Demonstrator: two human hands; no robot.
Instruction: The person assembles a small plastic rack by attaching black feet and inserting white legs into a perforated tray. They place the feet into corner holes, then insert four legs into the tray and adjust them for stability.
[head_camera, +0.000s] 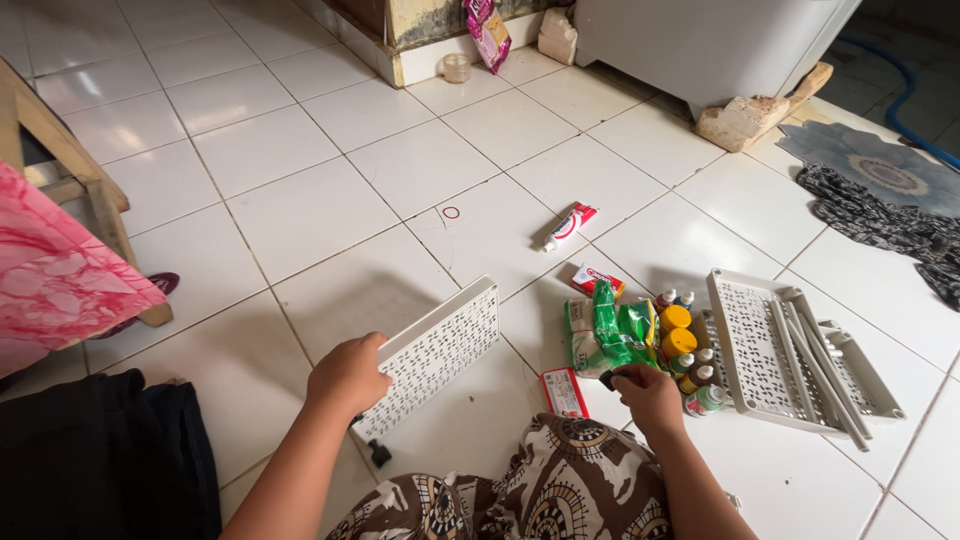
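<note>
My left hand (347, 375) grips the near edge of a white perforated plastic shelf panel (440, 350), tilted up off the tiled floor, with a small black caster (379, 453) under its corner. My right hand (648, 393) pinches a small black piece (607, 379) beside a pile of green packets (605, 335) and several small bottles with yellow and coloured caps (685, 350). A red flat packet (564, 391) lies between my hands.
Stacked white perforated trays with grey rods (790, 350) lie right of the bottles. A toothpaste tube (570, 226) and a small red box (597, 280) lie further out. A wooden stand with pink cloth (60, 270) is left; a patterned cloth (890, 225) is right.
</note>
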